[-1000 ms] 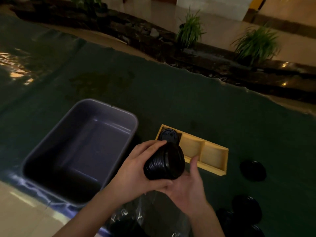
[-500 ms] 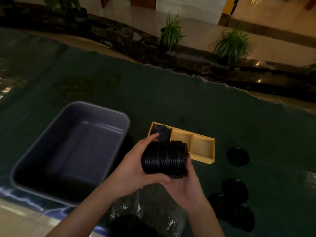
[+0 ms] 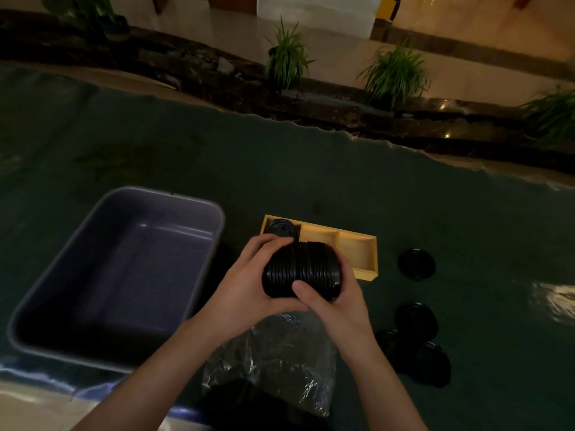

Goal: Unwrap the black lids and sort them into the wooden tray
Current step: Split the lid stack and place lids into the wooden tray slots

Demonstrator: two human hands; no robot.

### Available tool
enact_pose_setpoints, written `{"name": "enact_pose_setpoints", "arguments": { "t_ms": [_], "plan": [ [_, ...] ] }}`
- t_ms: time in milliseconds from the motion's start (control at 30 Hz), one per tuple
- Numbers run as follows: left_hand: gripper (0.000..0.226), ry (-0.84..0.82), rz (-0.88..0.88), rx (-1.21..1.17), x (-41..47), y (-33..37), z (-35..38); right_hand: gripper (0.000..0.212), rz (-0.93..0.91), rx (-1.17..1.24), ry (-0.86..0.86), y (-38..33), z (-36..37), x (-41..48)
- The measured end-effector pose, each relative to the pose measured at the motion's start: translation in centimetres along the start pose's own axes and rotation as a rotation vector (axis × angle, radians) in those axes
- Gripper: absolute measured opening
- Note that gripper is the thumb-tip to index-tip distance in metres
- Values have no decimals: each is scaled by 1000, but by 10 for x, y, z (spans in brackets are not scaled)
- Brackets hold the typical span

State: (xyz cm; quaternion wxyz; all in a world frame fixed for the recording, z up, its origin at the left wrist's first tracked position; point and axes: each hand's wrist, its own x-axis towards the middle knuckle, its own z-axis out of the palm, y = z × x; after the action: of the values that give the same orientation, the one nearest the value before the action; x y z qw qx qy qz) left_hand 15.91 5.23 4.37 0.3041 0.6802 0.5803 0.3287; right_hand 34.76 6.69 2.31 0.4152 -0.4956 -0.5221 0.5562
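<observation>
A stack of black lids (image 3: 300, 269) lies on its side between both hands, just in front of the wooden tray (image 3: 357, 256). My left hand (image 3: 249, 284) grips its left end and my right hand (image 3: 336, 297) cups its right end with the thumb across the front. The tray has three compartments; black lids (image 3: 281, 228) sit in the left one, the other two show bare wood. Clear plastic wrap (image 3: 273, 362) lies crumpled under my wrists.
A grey plastic tub (image 3: 130, 262) stands to the left of the tray. Loose black lids lie to the right: one lid (image 3: 416, 264) beside the tray, several lids (image 3: 417, 340) nearer me. The dark green table cover ends at a planter ledge with grass plants behind.
The lid stack turned from end-on to lying sideways, and my right hand closed around its right end. The view shifted a little, so everything sits further left in frame.
</observation>
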Motion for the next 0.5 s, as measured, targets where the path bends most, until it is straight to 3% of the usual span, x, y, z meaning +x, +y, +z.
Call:
{"name": "enact_pose_setpoints", "arguments": {
  "t_ms": [200, 367, 500],
  "plan": [
    [95, -5, 4, -11, 4, 0, -1, 82, -4, -21, 31, 1, -10, 1],
    [90, 17, 11, 11, 9, 2, 3, 78, -77, -215, 101, 0, -11, 1],
    [90, 36, 9, 9, 15, 2, 3, 64, -112, -150, 136, -4, -13, 4]
  ]
}}
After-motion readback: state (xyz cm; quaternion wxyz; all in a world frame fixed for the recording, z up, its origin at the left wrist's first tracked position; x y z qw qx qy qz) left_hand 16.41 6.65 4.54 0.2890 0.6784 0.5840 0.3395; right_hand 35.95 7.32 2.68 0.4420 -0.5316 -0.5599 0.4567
